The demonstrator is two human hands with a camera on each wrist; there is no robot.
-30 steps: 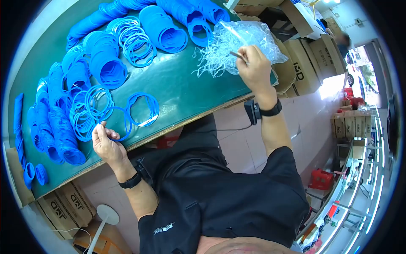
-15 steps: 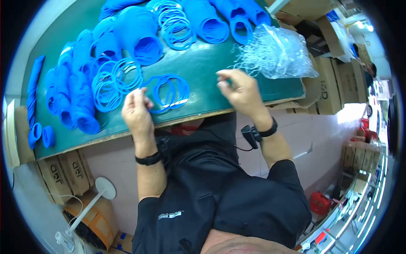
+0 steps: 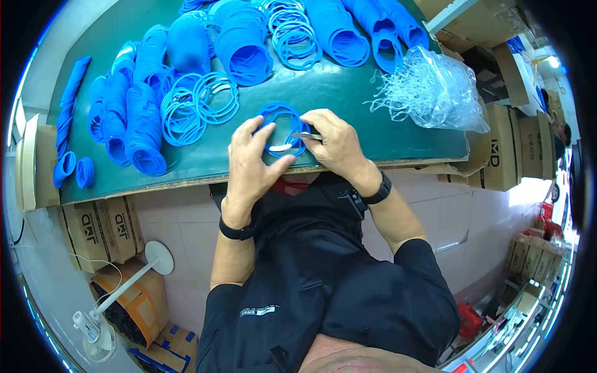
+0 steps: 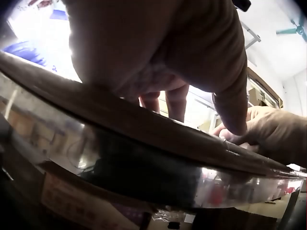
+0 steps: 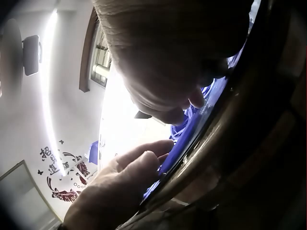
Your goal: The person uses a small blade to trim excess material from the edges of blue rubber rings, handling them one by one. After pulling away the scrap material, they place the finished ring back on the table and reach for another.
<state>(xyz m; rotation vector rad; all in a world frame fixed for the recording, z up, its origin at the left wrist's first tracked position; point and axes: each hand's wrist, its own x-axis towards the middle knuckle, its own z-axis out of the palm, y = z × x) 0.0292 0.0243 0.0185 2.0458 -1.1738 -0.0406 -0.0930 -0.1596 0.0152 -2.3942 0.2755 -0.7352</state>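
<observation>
At the table's front edge, several blue rings [image 3: 273, 109] lie together between the two hands. My left hand [image 3: 247, 163] is at their left side, thumb and fingers spread, fingertips right at the rings. On the other side my right hand [image 3: 339, 146] pinches a thin, dark metal tool [image 3: 308, 136], whose tip points left over the rings. The left wrist view shows the underside of the left hand [image 4: 158, 48], with the right hand [image 4: 276, 127] beyond it. In the right wrist view, blue rings [image 5: 181, 130] show below the right fingers, which are partly in shadow.
A looser pile of blue rings [image 3: 186, 127] lies left of the hands. Long stacks of blue rings [image 3: 249, 62] line the back of the green table [image 3: 348, 93]. A clear plastic bag with stringy strips [image 3: 441, 93] sits at the right. Cartons [image 3: 500, 146] stand beyond.
The right hand has come left from beside the plastic bag to the rings. My left hand has moved right and released the ring it pinched, its fingers now spread. The head view has shifted.
</observation>
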